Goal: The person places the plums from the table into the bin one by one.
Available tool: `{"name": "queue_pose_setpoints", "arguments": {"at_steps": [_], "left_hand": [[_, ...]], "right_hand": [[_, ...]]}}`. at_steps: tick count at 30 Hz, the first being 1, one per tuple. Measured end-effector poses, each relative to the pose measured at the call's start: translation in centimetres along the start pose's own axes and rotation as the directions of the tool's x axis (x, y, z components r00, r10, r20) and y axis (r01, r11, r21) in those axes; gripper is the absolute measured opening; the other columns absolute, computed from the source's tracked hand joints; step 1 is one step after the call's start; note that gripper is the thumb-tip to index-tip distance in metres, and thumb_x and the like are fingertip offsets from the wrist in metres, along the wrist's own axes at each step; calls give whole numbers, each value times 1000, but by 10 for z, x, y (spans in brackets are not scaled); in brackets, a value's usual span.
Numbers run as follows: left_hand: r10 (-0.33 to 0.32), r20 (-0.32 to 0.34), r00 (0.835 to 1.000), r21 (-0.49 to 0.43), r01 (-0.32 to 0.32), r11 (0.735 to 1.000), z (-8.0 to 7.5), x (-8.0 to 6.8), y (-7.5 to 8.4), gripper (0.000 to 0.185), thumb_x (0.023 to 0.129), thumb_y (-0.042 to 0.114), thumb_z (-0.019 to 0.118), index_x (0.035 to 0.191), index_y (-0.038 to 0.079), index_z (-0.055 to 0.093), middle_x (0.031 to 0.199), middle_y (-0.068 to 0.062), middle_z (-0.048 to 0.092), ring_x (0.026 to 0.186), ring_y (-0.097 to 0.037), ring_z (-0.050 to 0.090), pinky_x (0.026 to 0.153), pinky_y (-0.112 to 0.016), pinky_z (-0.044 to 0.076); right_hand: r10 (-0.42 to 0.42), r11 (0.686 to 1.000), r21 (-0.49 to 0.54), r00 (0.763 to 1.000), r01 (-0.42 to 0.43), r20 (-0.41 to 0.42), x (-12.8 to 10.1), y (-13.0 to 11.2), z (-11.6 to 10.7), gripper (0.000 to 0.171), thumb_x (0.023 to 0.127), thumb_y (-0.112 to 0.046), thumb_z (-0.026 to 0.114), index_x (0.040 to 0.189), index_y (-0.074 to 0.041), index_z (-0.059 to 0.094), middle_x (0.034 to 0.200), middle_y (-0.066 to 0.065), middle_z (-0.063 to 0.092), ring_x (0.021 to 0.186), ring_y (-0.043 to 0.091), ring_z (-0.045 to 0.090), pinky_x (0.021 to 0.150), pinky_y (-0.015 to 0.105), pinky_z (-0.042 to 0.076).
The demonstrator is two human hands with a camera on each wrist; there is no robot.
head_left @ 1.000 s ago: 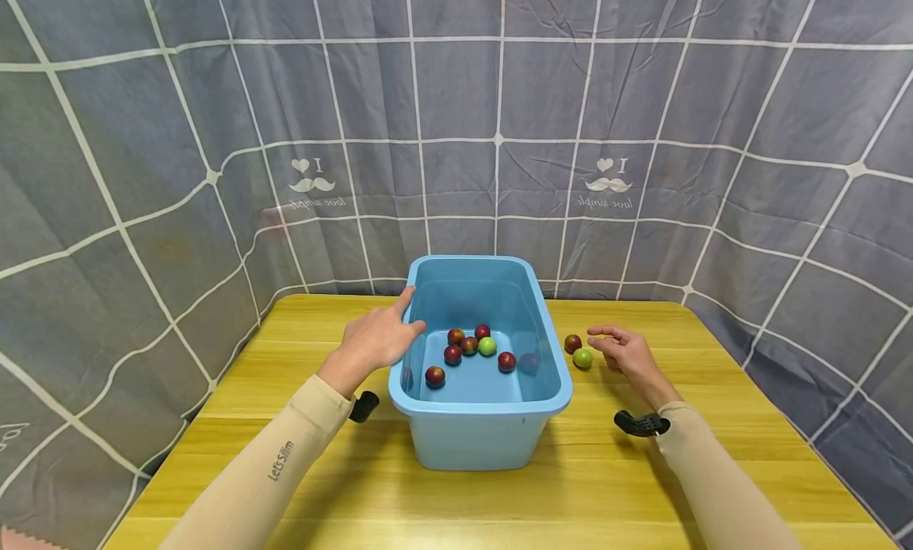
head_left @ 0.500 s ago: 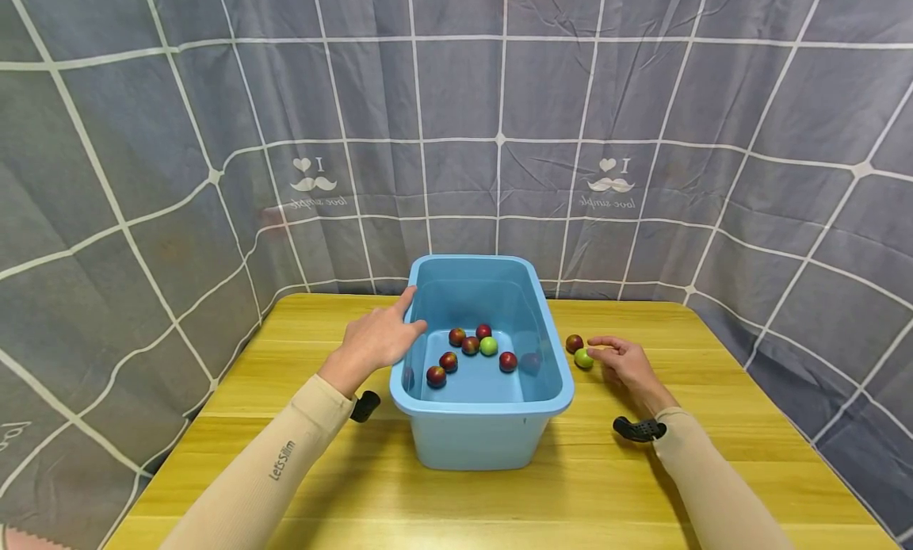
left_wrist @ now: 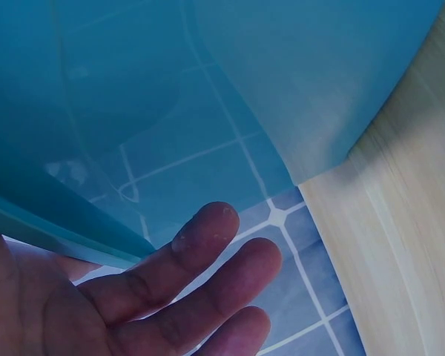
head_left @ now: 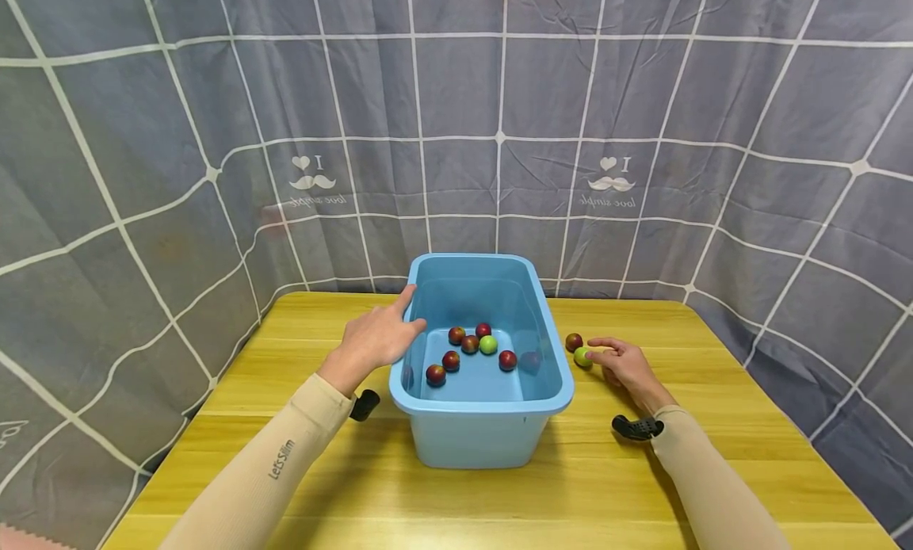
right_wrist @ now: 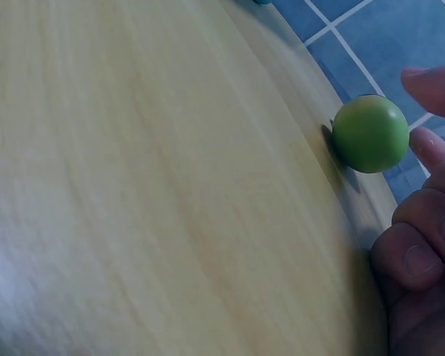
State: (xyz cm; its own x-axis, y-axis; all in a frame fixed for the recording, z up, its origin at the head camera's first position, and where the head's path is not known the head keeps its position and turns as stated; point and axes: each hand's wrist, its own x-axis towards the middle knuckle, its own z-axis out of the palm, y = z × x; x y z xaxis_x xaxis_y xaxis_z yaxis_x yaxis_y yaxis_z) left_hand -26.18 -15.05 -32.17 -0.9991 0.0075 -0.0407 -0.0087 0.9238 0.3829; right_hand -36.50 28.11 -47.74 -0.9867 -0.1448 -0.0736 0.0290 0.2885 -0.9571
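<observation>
A light blue plastic bin (head_left: 474, 408) stands on the table with several dark red plums (head_left: 436, 375) and one green plum (head_left: 488, 345) on its floor. My left hand (head_left: 376, 338) rests on the bin's left rim, index finger and thumb stretched over it. In the left wrist view, the other fingers (left_wrist: 200, 285) lie loosely extended outside the wall. To the right of the bin, another green plum (right_wrist: 370, 134) sits on the table beside a red plum (head_left: 574, 342). A fingertip of my right hand (head_left: 628, 366) touches that green plum's side, while its lower fingers bend below.
The yellow wood-grain table (head_left: 471, 510) extends around the bin. A grey curtain (head_left: 456, 169) with white grid lines surrounds its back and sides. Each wrist carries a black strap mount, such as the right one (head_left: 637, 429).
My right hand has moved slightly left, up to the green plum. Inside the bin, one red plum has rolled a little toward the near side. The left hand stays put.
</observation>
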Motion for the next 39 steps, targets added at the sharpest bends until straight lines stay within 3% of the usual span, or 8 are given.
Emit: {"name": "queue_pose_setpoints", "arguments": {"at_steps": [17, 25, 39], "left_hand": [[-3, 7, 1000, -12, 3, 1000, -1, -1, 1, 75, 100, 52, 40, 164, 27, 10, 72, -9, 56, 62, -25, 56, 55, -36, 43], [2, 5, 1000, -17, -2, 1000, 0, -2, 0, 75, 100, 52, 40, 164, 27, 11, 71, -9, 56, 61, -25, 54, 53, -35, 42], [1, 0, 1000, -9, -1, 1000, 1, -2, 1, 75, 100, 51, 40, 164, 27, 11, 72, -9, 57, 62, -24, 56, 53, -35, 42]], "right_hand": [[-3, 996, -85, 1000, 3, 4, 1, -1, 1, 51, 93, -24, 73, 135, 1, 57, 53, -9, 38, 47, 10, 36, 48, 25, 33], [55, 996, -72, 998, -55, -11, 5, 3, 3, 48, 92, -24, 73, 131, 0, 59, 58, -8, 43, 48, 10, 38, 48, 23, 34], [48, 994, -97, 999, -47, 4, 3, 1, 4, 51, 94, -26, 71, 135, 1, 58, 56, -7, 43, 47, 11, 38, 47, 24, 33]]}}
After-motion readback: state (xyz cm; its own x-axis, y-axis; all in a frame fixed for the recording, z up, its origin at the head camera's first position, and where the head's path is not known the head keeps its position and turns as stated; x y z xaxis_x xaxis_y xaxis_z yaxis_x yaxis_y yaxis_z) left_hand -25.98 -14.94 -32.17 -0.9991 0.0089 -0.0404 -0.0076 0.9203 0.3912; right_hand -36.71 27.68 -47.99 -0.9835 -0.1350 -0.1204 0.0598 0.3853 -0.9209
